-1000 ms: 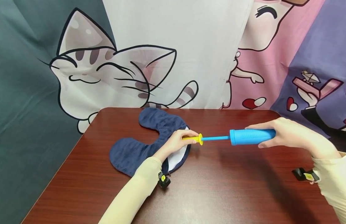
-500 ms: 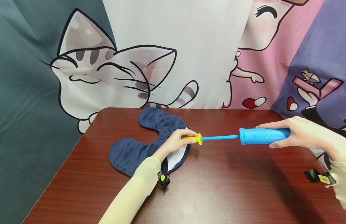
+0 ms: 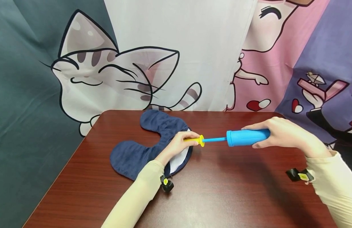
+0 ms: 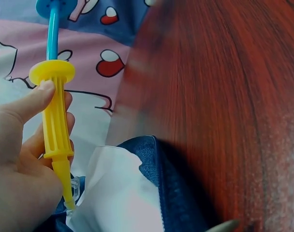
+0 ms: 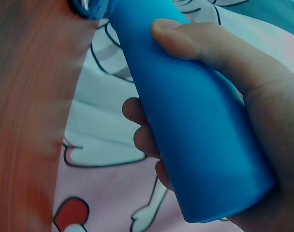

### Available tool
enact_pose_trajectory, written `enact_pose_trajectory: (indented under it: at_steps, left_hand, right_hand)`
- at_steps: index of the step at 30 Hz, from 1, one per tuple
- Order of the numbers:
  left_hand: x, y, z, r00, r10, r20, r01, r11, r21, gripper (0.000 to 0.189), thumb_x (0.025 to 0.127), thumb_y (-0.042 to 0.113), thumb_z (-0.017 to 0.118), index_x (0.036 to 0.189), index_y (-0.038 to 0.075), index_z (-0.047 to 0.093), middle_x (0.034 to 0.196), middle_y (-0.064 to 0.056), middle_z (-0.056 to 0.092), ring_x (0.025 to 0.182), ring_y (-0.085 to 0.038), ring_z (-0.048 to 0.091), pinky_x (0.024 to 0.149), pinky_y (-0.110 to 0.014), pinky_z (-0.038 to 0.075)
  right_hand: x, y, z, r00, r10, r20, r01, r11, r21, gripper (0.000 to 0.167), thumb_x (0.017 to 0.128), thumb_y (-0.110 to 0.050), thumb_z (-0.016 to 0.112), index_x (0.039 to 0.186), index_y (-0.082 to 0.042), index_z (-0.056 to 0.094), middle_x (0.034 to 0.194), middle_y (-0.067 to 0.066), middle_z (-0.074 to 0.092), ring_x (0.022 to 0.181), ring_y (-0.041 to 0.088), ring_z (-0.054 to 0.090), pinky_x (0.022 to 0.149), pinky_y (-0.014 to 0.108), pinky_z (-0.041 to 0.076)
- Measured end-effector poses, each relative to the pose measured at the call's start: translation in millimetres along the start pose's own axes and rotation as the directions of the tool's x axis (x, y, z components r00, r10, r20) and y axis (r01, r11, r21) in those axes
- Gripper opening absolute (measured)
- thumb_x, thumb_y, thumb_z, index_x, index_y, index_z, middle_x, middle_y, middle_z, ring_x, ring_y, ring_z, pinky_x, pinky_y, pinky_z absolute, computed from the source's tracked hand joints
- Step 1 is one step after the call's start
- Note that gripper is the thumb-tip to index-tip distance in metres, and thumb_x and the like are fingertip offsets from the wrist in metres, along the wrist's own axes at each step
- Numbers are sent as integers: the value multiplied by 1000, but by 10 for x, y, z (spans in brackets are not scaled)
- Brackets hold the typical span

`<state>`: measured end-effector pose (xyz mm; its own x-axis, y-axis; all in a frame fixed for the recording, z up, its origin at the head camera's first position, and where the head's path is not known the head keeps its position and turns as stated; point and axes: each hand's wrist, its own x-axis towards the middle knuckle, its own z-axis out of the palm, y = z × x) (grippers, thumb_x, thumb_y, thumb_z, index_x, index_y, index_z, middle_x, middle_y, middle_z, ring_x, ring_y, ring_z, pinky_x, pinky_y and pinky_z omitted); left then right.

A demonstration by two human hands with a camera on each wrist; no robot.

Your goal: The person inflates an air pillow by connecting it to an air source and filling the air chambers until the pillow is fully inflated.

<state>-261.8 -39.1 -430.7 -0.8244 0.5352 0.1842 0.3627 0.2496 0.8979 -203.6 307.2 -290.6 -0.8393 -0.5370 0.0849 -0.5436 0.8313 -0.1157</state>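
A hand pump with a blue barrel (image 3: 244, 137) and a yellow nozzle handle (image 4: 56, 121) lies level between my hands. My left hand (image 3: 180, 144) grips the yellow part, thumb along its ribs below the round flange. Its tapered tip sits at a clear plastic valve (image 4: 75, 188) on a white inner piece (image 4: 120, 188). That piece shows through the opened zip edge of a navy U-shaped neck pillow (image 3: 130, 158). My right hand (image 3: 281, 134) wraps round the blue barrel. A short length of thin blue rod (image 3: 215, 139) shows between barrel and flange.
The pillow lies on a dark red-brown wooden table (image 3: 221, 196), under and beside my left hand. Behind the table's far edge hangs a cartoon-printed cloth (image 3: 181, 31). A small black camera (image 3: 166, 183) is strapped at my left wrist.
My right hand first drew the blue barrel out to the right, lengthening the visible rod, then pushed it back left, shortening it. My left hand has hardly moved.
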Motion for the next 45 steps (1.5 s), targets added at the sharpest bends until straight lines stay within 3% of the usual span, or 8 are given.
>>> enact_pose_trajectory:
  at_steps: [24, 30, 35, 45]
  left_hand:
    - [11, -27, 17, 1000, 25, -14, -25, 999, 21, 27, 92, 14, 70, 118, 6, 70, 114, -12, 73, 96, -17, 64, 84, -21, 52]
    - [22, -14, 33, 1000, 22, -7, -21, 999, 40, 27, 92, 16, 70, 118, 9, 70, 113, -9, 73, 95, -16, 63, 84, -22, 51]
    - [15, 7, 17, 1000, 5, -3, -5, 996, 86, 27, 92, 19, 70, 119, 13, 70, 113, -4, 74, 96, -14, 63, 85, -22, 50]
    - [-44, -14, -13, 1000, -4, 7, 4, 996, 91, 27, 93, 22, 69, 119, 15, 70, 112, -4, 73, 97, -13, 62, 84, -21, 50]
  right_hand:
    - [561, -399, 469, 998, -45, 44, 45, 999, 6, 59, 72, -44, 85, 127, -29, 68, 104, -2, 75, 78, 13, 60, 67, 30, 49]
    - [549, -424, 484, 999, -38, 39, 39, 999, -25, 58, 72, -45, 85, 126, -32, 68, 98, -4, 74, 75, 13, 58, 65, 30, 47]
    - [499, -400, 439, 998, -48, 50, 48, 999, -8, 62, 72, -46, 85, 129, -33, 65, 104, -4, 74, 79, 12, 59, 67, 30, 48]
    - [276, -249, 331, 999, -19, 50, 17, 999, 28, 66, 71, -51, 85, 131, -34, 64, 109, -7, 73, 84, 11, 60, 69, 30, 48]
